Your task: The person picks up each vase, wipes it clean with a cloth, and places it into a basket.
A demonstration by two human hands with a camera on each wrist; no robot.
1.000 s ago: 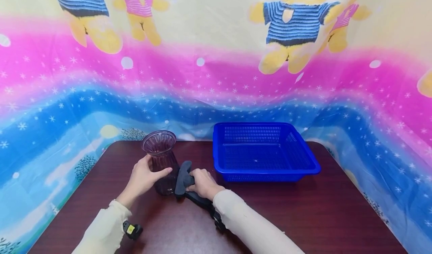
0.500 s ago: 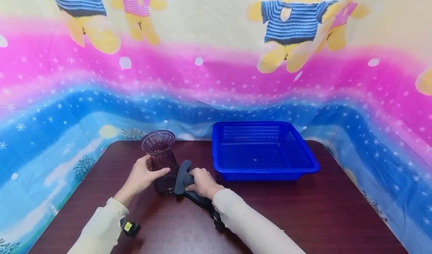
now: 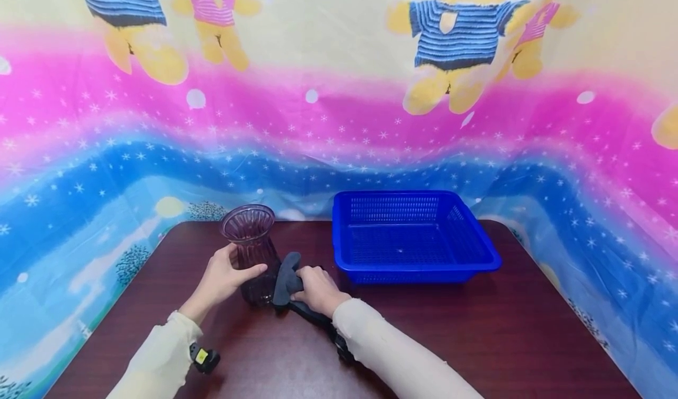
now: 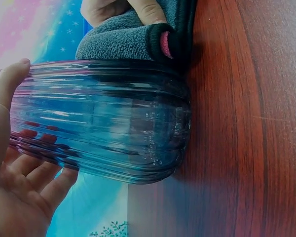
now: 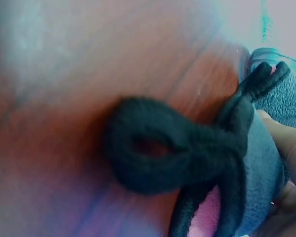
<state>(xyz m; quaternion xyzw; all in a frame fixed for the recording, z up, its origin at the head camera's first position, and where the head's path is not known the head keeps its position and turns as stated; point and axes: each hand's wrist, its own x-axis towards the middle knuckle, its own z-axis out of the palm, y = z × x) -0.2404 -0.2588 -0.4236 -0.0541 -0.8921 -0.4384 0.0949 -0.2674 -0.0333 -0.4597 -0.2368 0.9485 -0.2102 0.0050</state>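
Fingers, left hand (image 3: 222,280): curled around the lower body of the vase (image 3: 253,252), thumb on the near side, the other fingers (image 4: 44,190) seen through the glass from the left wrist view.
Fingers, right hand (image 3: 318,288): closed on the grey cloth (image 3: 286,276), pinching it against the side of the vase.
Hands: two, both in cream sleeves, one on each side of the vase.
Vase: one; upright on the table (image 3: 477,328), left of centre, near the back edge, between the two hands.
Vase, look: ribbed purple-tinted glass, see-through, with a flared open mouth, a narrower neck and a rounded belly; the ribs run from mouth to base.
Cloth: one; dark grey fleece with a black edge and a spot of pink at the seam, touching the right flank of the vase; a black loop (image 5: 158,148) lies on the table beside it in the right wrist view.
Basket (image 3: 413,269): one; blue plastic mesh, rectangular and shallow, on the table just right of the right hand, apart from the vase.
Table: one; dark red-brown wood grain.
Backdrop (image 3: 339,110): one sheet, pink and blue bands with white stars and printed bears in striped shirts.
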